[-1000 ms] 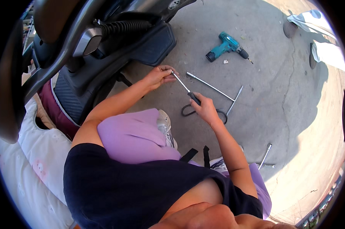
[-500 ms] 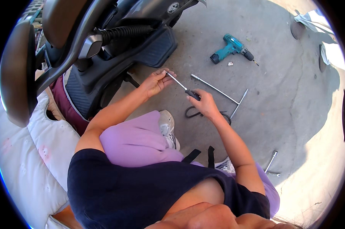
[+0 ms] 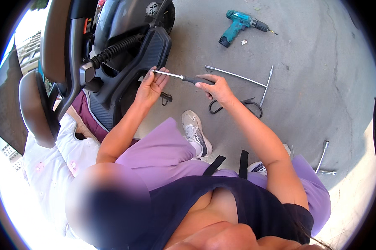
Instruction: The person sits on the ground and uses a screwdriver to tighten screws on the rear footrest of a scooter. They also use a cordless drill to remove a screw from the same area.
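Observation:
My right hand (image 3: 216, 89) is wrapped round the dark handle of a screwdriver (image 3: 171, 75), with its bright shaft pointing left. My left hand (image 3: 151, 88) is turned palm up at the shaft's far end. Its thumb and forefinger close on the screwdriver's tip, while the other fingers stay partly stretched. Whether a small piece sits at the tip I cannot tell. Beneath my right wrist lies a black tool with two large loops (image 3: 261, 111), like scissors, partly hidden. A long T-shaped metal wrench (image 3: 242, 78) rests on the ground just beyond my right hand.
A dark scooter (image 3: 113, 83) with a coil spring (image 3: 119, 50) stands at the left, near my left arm. A teal cordless drill (image 3: 236, 26) lies on the concrete at the far side. Another metal wrench (image 3: 322, 157) lies at the right. A pale padded cover (image 3: 57, 166) hangs at the left.
Both hands and the screwdriver have shifted left against the ground tools, and the shaft lies nearer to level. My view has turned, so more ground shows at the right. The left palm faces up more.

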`<move>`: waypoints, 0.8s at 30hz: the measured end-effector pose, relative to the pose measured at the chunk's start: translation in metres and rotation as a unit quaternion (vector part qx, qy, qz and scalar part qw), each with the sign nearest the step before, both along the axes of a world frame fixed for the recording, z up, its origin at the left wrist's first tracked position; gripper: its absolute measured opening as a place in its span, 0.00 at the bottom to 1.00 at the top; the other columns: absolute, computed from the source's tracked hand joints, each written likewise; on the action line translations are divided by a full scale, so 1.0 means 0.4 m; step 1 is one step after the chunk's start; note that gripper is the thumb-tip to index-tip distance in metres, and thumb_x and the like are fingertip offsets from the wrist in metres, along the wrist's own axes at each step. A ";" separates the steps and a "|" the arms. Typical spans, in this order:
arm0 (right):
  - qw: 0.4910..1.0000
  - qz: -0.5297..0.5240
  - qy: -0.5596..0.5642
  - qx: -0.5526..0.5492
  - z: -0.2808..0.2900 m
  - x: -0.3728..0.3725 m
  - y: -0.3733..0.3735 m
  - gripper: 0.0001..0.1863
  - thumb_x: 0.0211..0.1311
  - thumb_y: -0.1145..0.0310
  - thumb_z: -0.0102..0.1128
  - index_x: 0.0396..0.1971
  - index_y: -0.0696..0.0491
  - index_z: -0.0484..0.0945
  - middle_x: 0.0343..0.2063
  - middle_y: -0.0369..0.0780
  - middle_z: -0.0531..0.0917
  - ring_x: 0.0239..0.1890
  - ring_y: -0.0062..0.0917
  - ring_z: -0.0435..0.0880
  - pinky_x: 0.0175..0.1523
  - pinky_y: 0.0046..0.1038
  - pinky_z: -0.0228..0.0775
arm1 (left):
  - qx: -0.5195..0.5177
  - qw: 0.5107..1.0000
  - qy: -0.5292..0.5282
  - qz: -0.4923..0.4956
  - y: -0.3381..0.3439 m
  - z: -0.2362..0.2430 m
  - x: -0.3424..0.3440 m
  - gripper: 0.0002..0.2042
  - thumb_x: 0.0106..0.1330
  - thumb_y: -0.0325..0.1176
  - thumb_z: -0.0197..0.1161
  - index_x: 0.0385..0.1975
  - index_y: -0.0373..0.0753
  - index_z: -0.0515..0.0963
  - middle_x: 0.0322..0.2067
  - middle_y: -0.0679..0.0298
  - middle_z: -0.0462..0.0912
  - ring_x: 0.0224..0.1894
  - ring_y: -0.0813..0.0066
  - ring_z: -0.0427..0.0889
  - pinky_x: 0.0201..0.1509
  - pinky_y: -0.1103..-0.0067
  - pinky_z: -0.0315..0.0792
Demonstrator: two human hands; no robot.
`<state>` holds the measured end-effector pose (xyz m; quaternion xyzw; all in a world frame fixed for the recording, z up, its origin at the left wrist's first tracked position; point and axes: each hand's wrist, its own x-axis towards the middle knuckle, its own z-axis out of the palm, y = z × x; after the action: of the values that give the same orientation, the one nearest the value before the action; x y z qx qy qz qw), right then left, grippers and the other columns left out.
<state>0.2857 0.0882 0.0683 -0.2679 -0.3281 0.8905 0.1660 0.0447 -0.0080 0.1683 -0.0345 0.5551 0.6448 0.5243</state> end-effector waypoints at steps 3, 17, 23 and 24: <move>0.999 -0.025 0.000 0.026 -0.024 0.007 -0.002 0.24 0.51 0.61 0.72 0.47 0.57 0.80 0.19 0.31 0.75 0.16 0.13 0.68 0.21 0.17 0.59 | -0.052 0.997 0.045 -0.039 0.028 0.012 0.002 0.13 0.71 0.35 0.52 0.50 0.35 0.72 0.55 0.46 0.73 0.62 0.54 0.69 0.68 0.60 0.62; 0.967 -0.145 -0.070 0.197 -0.133 0.026 -0.001 0.23 0.48 0.57 0.72 0.42 0.54 0.83 0.34 0.40 0.85 0.35 0.23 0.81 0.44 0.25 0.71 | -0.015 0.960 -0.124 0.252 0.121 -0.142 -0.083 0.36 0.55 0.44 0.70 0.60 0.33 0.63 0.60 0.54 0.67 0.63 0.54 0.65 0.67 0.56 0.61; 0.958 -0.170 -0.090 0.212 -0.158 0.015 -0.001 0.23 0.48 0.57 0.72 0.42 0.54 0.83 0.35 0.42 0.85 0.37 0.26 0.83 0.46 0.27 0.72 | -0.054 0.952 -0.049 0.297 0.151 -0.159 -0.131 0.24 0.58 0.38 0.69 0.51 0.32 0.72 0.51 0.52 0.75 0.54 0.52 0.74 0.58 0.61 0.75; 0.960 -0.166 -0.093 0.206 -0.164 0.016 -0.004 0.23 0.48 0.57 0.71 0.42 0.54 0.83 0.35 0.42 0.85 0.37 0.27 0.83 0.46 0.27 0.72 | -0.068 0.949 -0.070 0.299 0.153 -0.152 -0.129 0.25 0.58 0.38 0.69 0.51 0.30 0.72 0.51 0.51 0.75 0.54 0.51 0.74 0.57 0.61 0.76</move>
<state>0.2921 0.0865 0.0025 -0.3604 -0.4693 0.7348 0.3315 -0.0069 0.0534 0.1075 -0.2792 0.5240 0.7285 0.3417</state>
